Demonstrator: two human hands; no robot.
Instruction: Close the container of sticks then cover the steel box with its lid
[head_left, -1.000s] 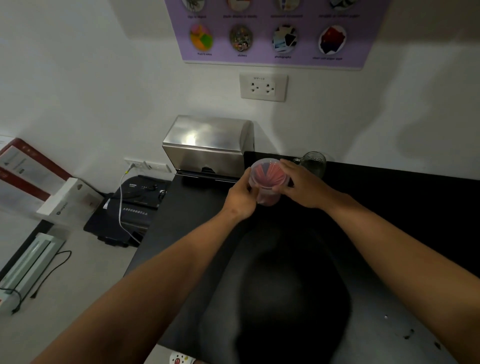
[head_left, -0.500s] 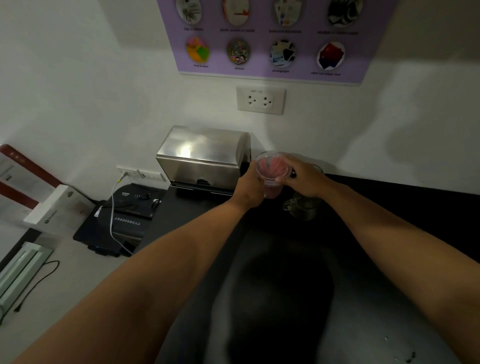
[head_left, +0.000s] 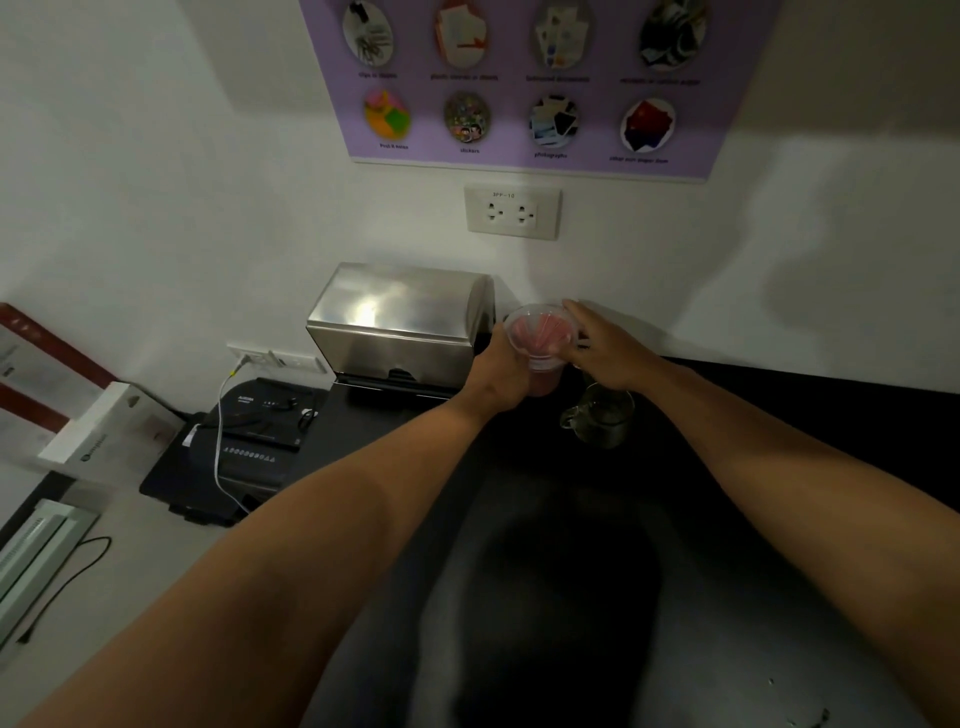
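A clear plastic container of pink sticks (head_left: 540, 338) is held at the back of the black counter (head_left: 779, 519), close to the wall. My left hand (head_left: 501, 371) wraps its left side. My right hand (head_left: 602, 345) lies over its right rim, fingers on the clear lid. The steel box (head_left: 400, 322) stands just left of the container, its shiny lid down over it.
A small glass mug (head_left: 600, 418) stands on the counter under my right wrist. A black shredder (head_left: 249, 441) with a white cable sits lower left, white boxes (head_left: 98, 431) beside it. A wall socket (head_left: 511, 213) and a purple poster (head_left: 519, 83) are above.
Both hands have carried the container away from me toward the wall, past the glass mug, which now stands nearer than the container.
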